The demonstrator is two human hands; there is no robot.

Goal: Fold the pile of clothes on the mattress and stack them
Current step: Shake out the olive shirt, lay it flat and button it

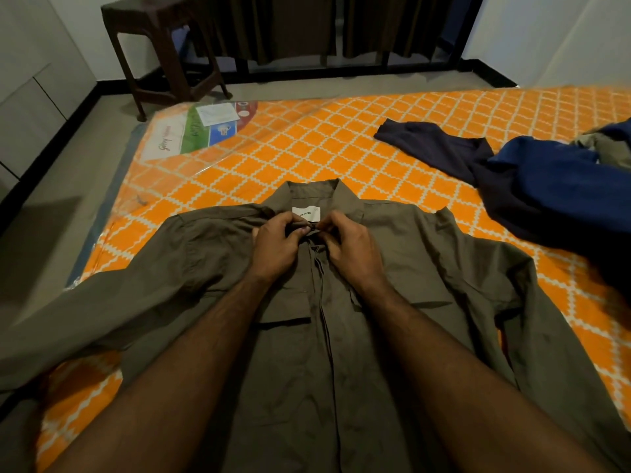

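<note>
An olive-brown button shirt (409, 302) lies spread front-up on the orange patterned mattress (307, 145), collar away from me, with a white label showing inside the neck. Its left sleeve hangs over the mattress edge toward the floor. My left hand (276, 244) and my right hand (351, 247) meet just below the collar, each pinching one side of the shirt's placket at the top button. A pile of unfolded clothes (553, 186), dark navy and blue with a bit of grey-green, lies at the right of the mattress.
The mattress sits on a grey floor and is wrapped in clear plastic, with a printed brand label (201, 128) at its far left corner. A dark brown plastic stool (160, 52) stands beyond that corner. Dark curtains hang along the far wall.
</note>
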